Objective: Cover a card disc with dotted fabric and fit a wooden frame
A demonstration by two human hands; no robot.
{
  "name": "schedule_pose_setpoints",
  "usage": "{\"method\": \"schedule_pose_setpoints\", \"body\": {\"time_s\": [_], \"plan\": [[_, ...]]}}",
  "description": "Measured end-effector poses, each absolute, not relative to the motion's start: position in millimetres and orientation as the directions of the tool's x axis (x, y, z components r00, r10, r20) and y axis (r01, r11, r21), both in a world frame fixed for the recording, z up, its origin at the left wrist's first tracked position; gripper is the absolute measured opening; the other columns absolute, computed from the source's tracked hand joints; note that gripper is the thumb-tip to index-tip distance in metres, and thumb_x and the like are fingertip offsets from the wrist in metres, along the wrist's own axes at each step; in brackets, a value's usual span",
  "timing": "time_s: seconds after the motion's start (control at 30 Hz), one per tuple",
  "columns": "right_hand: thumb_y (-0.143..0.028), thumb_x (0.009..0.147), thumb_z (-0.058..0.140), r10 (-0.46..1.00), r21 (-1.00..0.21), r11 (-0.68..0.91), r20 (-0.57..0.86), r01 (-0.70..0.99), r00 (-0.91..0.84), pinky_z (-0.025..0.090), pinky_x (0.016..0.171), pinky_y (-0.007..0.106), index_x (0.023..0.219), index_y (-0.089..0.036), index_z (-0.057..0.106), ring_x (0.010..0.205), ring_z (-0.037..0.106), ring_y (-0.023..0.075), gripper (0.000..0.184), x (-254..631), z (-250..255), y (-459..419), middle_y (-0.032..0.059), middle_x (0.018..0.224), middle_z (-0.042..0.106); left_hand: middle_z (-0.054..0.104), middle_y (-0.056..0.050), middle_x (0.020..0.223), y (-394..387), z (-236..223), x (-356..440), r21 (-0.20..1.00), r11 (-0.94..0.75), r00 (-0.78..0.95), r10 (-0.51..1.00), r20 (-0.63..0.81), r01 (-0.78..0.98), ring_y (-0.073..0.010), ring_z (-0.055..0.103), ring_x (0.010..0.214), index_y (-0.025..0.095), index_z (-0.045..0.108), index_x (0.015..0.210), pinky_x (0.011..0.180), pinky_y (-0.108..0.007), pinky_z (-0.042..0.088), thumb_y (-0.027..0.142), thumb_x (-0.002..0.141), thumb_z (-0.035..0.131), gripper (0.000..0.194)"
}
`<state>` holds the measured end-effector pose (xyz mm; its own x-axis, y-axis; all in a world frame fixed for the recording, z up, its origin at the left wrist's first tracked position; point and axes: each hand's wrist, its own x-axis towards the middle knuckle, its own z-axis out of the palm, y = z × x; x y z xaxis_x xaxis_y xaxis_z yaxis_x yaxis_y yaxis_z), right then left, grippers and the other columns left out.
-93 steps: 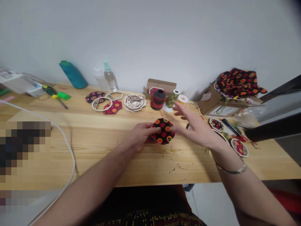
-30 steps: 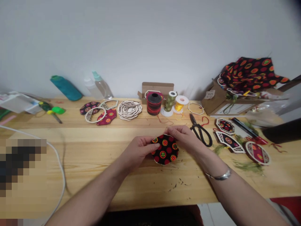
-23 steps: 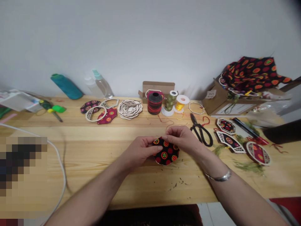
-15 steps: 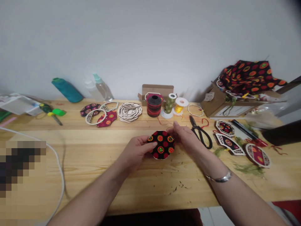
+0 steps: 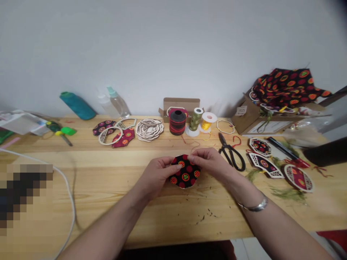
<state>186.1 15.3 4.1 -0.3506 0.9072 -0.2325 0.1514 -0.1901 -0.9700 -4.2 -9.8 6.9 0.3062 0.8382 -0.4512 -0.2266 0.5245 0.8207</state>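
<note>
Between my hands is a black fabric-covered piece [image 5: 185, 177] with red, orange and green flower dots and a thin pale edge. My left hand [image 5: 159, 173] grips its left side, thumb on top and fingers underneath. At its upper right edge, the thumb and fingers of my right hand [image 5: 207, 160] are closed on the rim. Whether the right fingers also hold a thread is too small to make out. A red thread runs over the table just beyond. Black-handled scissors [image 5: 231, 153] lie to the right of my right hand.
Behind stand a red-and-black thread spool [image 5: 177, 122], a green spool [image 5: 196, 121] and a yellow spool [image 5: 207, 122]. Stacked wooden cutouts [image 5: 149, 130] lie left of them. At right are finished ornaments [image 5: 298, 177] and a cardboard box [image 5: 257, 121] with patterned cloth. A white cable [image 5: 69, 191] crosses the left.
My right hand has come down and left, from beside the fabric piece onto its upper right edge. The piece has turned a little and moved slightly nearer to me.
</note>
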Motion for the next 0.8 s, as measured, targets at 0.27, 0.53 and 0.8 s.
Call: {"method": "schedule_pose_setpoints", "body": {"time_s": [0.27, 0.53, 0.8], "plan": [[-0.052, 0.062, 0.078, 0.913, -0.964, -0.260, -0.266, 0.063, -0.308, 0.036, 0.055, 0.026, 0.072, -0.016, 0.066, 0.057, 0.049, 0.0108, 0.039, 182.7, 5.5, 15.6, 0.0004, 0.065, 0.062, 0.076, -0.008, 0.079, -7.1, 8.2, -1.6, 0.797, 0.453, 0.194, 0.891, -0.410, -0.399, -0.0176, 0.070, 0.067, 0.011, 0.073, 0.084, 0.067, -0.030, 0.056, 0.024, 0.061, 0.083, 0.028], [-0.048, 0.063, 0.076, 0.899, -0.964, -0.190, -0.248, 0.187, -0.362, 0.034, 0.054, 0.026, 0.067, -0.015, 0.064, 0.055, 0.045, 0.0099, 0.035, 185.5, 2.2, 16.6, -0.0019, 0.059, 0.056, 0.076, -0.007, 0.080, -9.5, 5.2, -5.6, 0.848, 0.471, 0.272, 0.872, -0.407, -0.244, -0.0167, 0.068, 0.066, 0.013, 0.073, 0.091, 0.064, -0.028, 0.053, 0.029, 0.067, 0.080, 0.030], [-0.057, 0.073, 0.066, 0.930, -0.982, -0.143, -0.177, 0.125, -0.323, 0.034, 0.054, 0.027, 0.067, -0.016, 0.064, 0.057, 0.045, 0.0110, 0.042, 183.9, 2.7, 15.4, -0.0006, 0.062, 0.056, 0.076, -0.007, 0.080, -10.5, 5.4, -5.4, 0.856, 0.476, 0.268, 0.868, -0.418, -0.204, -0.0172, 0.068, 0.066, 0.014, 0.074, 0.089, 0.065, -0.029, 0.052, 0.029, 0.068, 0.078, 0.026]]}}
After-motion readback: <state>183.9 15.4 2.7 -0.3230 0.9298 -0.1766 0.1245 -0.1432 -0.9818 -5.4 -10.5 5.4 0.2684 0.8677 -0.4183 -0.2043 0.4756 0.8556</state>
